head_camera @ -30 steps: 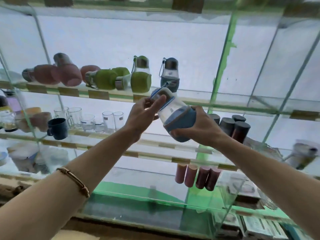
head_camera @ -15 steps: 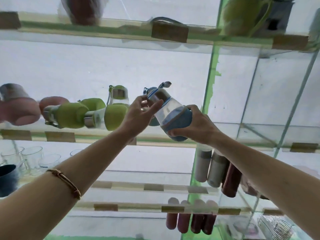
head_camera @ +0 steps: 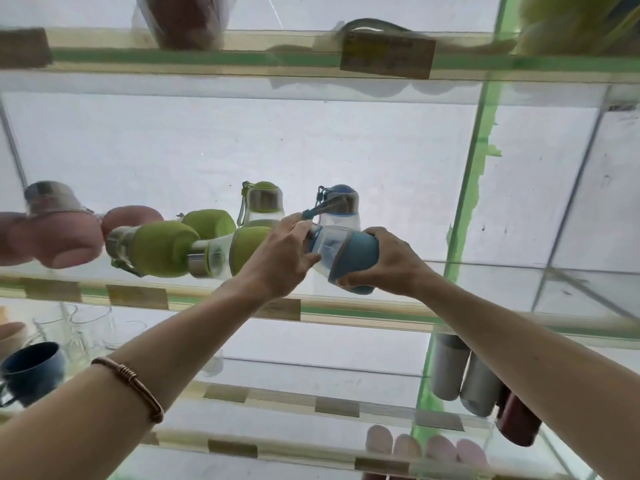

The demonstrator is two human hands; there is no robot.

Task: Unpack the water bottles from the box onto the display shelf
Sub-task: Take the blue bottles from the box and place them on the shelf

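While both arms reach up from the bottom of the view, the left hand (head_camera: 282, 258) has its fingers curled round the neck and cap end of the blue bottle (head_camera: 346, 259), and the right hand (head_camera: 388, 263) cups the sleeved base from below and behind, fingers wrapped on it. So both hands are closed on the same bottle, which is tipped over on its side, cap pointing left, held just above the front of the shelf (head_camera: 363, 311) and not set down yet as far as I can tell. This looks like the placing step: next move is probably to swing it upright and park it beside the other blue one (head_camera: 337, 206) standing right behind, without knocking the green bottles (head_camera: 162, 249) lying just to the left. Further left are pink ones (head_camera: 55, 242), also on their sides. Compared with half a second ago, the bottle has tipped flatter and the view has tilted up a bit, so the shelf now sits lower in frame.
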